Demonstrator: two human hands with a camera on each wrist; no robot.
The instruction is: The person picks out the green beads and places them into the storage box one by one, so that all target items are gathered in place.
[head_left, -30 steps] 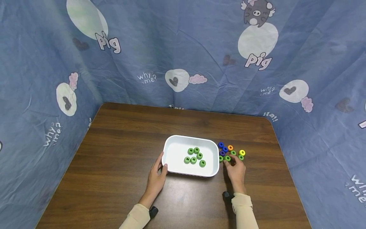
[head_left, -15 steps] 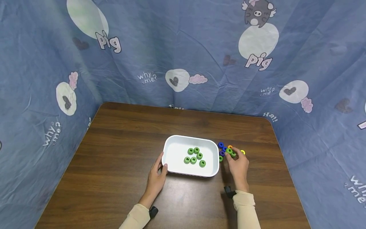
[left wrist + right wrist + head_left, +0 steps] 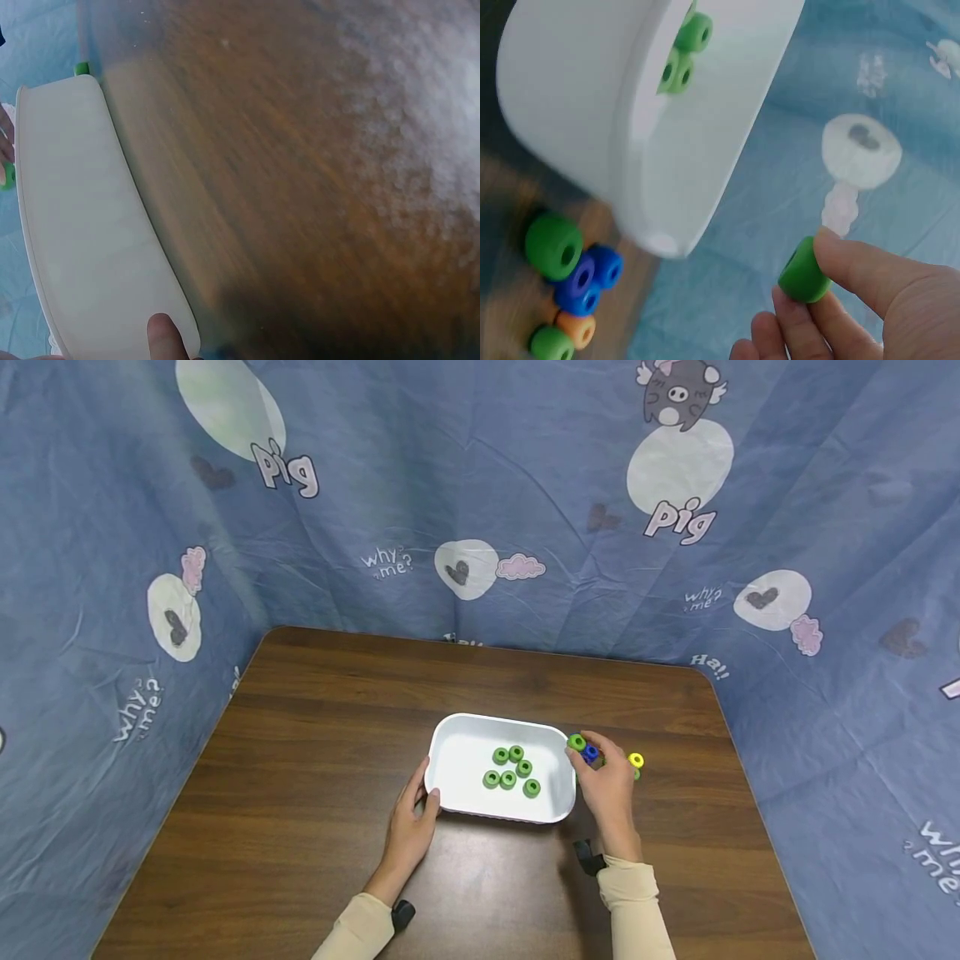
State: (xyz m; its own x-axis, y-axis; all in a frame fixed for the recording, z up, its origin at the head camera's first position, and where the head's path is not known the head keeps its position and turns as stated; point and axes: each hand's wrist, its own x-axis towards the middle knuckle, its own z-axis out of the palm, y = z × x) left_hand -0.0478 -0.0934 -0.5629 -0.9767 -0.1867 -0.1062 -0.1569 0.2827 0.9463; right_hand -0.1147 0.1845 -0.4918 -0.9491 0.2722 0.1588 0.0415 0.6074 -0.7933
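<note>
My left hand grips the near left corner of a white rectangular tray. In the left wrist view, a fingertip presses on the tray's outer wall. My right hand pinches a green bead with a wide hole between thumb and fingers. It holds this bead raised just outside the tray's right rim, close over the loose beads. Inside the tray lie several green beads, grouped toward the right half.
On the table right of the tray lie loose blue beads, a purple bead, an orange bead and green ones, partly hidden by my right hand in the head view. A yellow bead lies further right. Patterned blue cloth hangs behind.
My right hand has picked a green bead up from the table and carried it up and left to the tray's right rim. The left hand and tray have stayed put.
</note>
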